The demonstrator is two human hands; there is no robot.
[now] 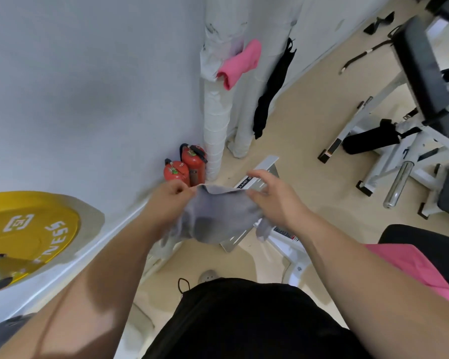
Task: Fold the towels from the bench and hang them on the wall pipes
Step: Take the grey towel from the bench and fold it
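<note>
Grey cloth towel (218, 218) hangs in the air in front of your waist, stretched between your two hands above the pale beige floor (309, 125) and touching no bench. Your left hand (170, 200) has its fingers curled and pinches the towel's upper left corner. Your right hand (275, 200) presses its thumb onto the upper edge with the upper fingers loosely spread above. A tail of cloth comes out below the palm, so it grips the towel too, though blur hides how the lower fingers lie. The towel's long axis runs left to right between your hands, about level, and the slack sags down towards your left forearm. Ahead, against the light grey wall (88, 73), stand white wrapped wall pipes (215, 120). A folded pink towel (240, 63) hangs on them high up, and a long black cloth (272, 89) hangs just to its right. Two red fire extinguishers (187, 167) stand at the foot of the pipes. A yellow weight plate (29, 229) sits at your left by the wall. A white-framed bench with a black pad (423, 71) stands well apart on the right, and by your right forearm a second pink towel (412, 268) lies on a black padded bench (425, 242).
</note>
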